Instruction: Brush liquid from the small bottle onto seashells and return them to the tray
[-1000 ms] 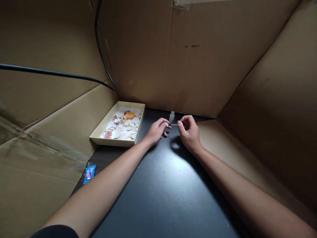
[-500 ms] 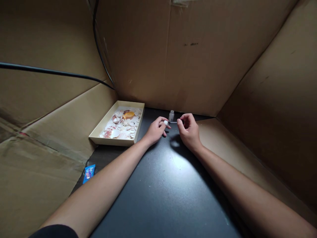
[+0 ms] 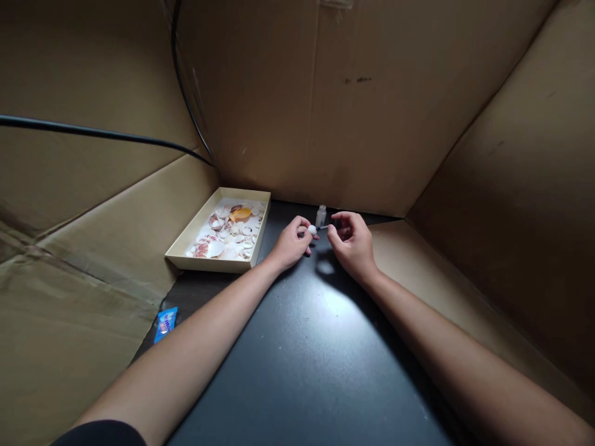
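My left hand (image 3: 290, 243) is closed on a small white rounded object (image 3: 312, 229), pinched between thumb and fingers; it is too small to name. Facing it, my right hand (image 3: 354, 246) grips a thin pale stick with a dark tip (image 3: 325, 227) between thumb and finger. The tip points left, close to the white object; whether they touch I cannot tell. Just behind the two hands, a small clear bottle (image 3: 320, 217) with whitish contents stands upright on the dark tabletop (image 3: 297, 347).
A cream shallow tray (image 3: 209, 265) with a seashell pattern inside lies left of my left hand. Beside my left forearm is a blue wrapper (image 3: 166, 324). Cardboard walls (image 3: 362, 124) surround the table, and a black cable (image 3: 116, 137) crosses the left one.
My right hand has shifted slightly left, its index finger straighter. The stick now slants a little upward to the right. My left hand keeps its pinch on the white object.
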### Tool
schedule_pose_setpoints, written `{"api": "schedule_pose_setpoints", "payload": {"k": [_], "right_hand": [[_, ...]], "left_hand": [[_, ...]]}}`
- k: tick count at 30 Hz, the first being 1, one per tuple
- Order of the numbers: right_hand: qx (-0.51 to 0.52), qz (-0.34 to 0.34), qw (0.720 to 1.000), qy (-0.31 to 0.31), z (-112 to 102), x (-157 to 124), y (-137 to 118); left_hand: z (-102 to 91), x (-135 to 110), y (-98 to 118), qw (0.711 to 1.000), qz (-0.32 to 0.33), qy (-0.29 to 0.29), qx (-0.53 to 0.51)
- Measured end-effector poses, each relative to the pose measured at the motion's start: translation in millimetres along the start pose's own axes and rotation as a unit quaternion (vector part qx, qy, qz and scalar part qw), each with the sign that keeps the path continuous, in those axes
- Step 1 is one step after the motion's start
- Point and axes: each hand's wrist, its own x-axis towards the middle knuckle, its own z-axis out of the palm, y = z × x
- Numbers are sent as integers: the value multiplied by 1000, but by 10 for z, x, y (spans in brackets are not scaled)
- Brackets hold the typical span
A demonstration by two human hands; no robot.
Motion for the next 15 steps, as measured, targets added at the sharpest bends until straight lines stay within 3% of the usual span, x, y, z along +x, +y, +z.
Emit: {"api": "schedule_pose_setpoints", "payload": {"k": [4, 9, 15], "right_hand": [[-8, -30, 999, -11, -13, 2, -23], [-19, -29, 999, -5, -20, 14, -31], [7, -24, 999, -42, -10, -7, -47]], "left_hand": [[-9, 12, -25, 1000, 3, 8, 13], [-24, 4, -14, 999, 22, 22, 38], [-26, 10, -31, 999, 20, 8, 44]]}}
